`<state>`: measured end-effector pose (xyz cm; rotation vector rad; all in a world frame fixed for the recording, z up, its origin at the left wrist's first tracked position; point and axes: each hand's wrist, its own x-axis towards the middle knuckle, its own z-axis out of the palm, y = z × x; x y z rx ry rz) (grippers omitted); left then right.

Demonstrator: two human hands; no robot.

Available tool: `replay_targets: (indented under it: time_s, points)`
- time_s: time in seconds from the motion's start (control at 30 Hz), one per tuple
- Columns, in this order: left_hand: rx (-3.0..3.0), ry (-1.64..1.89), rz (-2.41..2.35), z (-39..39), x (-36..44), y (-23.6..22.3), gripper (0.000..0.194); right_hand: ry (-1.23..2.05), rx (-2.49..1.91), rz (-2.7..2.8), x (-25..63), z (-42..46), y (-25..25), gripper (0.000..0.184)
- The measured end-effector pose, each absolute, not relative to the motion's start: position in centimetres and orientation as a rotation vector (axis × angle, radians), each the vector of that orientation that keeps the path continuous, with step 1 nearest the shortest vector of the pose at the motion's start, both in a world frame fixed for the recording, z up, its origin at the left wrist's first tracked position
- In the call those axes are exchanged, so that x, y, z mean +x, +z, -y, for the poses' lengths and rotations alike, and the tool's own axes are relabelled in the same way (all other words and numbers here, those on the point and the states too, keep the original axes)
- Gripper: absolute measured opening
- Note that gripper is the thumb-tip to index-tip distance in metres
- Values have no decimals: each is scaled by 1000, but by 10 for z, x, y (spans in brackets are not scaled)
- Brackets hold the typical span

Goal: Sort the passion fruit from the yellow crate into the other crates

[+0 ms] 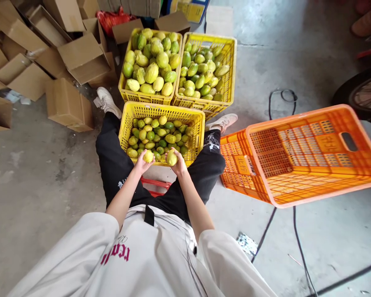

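Head view: hands (144, 163) hold fruit (172, 157) at crate's edge (161, 163).

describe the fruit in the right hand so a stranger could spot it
Find the nearest yellow crate, between the legs in black trousers. At its near rim, the right hand holds the yellow fruit. It looks a bit bigger than the one in the left hand, and is held above the loose fruits in the crate.
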<state>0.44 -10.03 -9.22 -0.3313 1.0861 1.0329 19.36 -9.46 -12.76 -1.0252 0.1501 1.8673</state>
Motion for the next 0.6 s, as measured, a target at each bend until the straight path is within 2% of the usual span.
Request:
replay_targets:
  time_s: [0.17, 0.3, 0.43, 0.6]
  points:
    - [-357, 1054, -1124, 101, 4, -93, 18, 1808, -1224, -222, 189, 92, -129, 5]
    - [-356, 1083, -1047, 100, 3, -87, 15, 1851, -1008, -141, 194, 95, -119, 20]
    - [-377, 1147, -938, 102, 0, -86, 31, 1874, -897, 1, 192, 95, -108, 37]
    - [-381, 1184, -945, 102, -1, -88, 31, 1932, -818, -131, 192, 97, -110, 30]
